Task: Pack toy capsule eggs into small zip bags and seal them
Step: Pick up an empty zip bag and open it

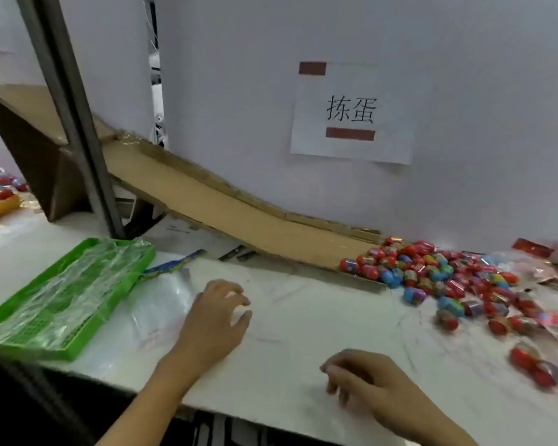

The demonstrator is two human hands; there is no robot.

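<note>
A white partition wall (pixel 400 43) stands along the back of a white worktable (pixel 303 317). A paper sign (pixel 351 114) is fixed to the wall with two dark red tape strips; it reads "拣蛋" in black characters. A cardboard chute (pixel 239 214) slopes down along the wall from upper left to lower right, passing behind a grey metal post (pixel 74 123). A green plastic tray (pixel 62 291) lined with crinkled clear film sits on the left of the table. A heap of toy capsule eggs (pixel 432 272), mostly red with some blue and multicoloured, lies at the chute mouth and spreads right along the table; the printing on the eggs is too small to read. A stack of clear zip bags (pixel 161 304) lies flat between the tray and the left hand (pixel 213 320), with a blue and yellow printed strip (pixel 174 263) just beyond it; its lettering is not legible. The left hand rests palm down at the right edge of the bags, fingers loosely curled and slightly spread, holding nothing; whether the palm overlaps the bags cannot be told. The right hand (pixel 368 378) is near the front table edge, blurred, fingers curled downward; whether it holds anything cannot be told. The eggs lie well apart from the left hand, and the nearest loose eggs lie to the right of the right hand, not touching it.
</note>
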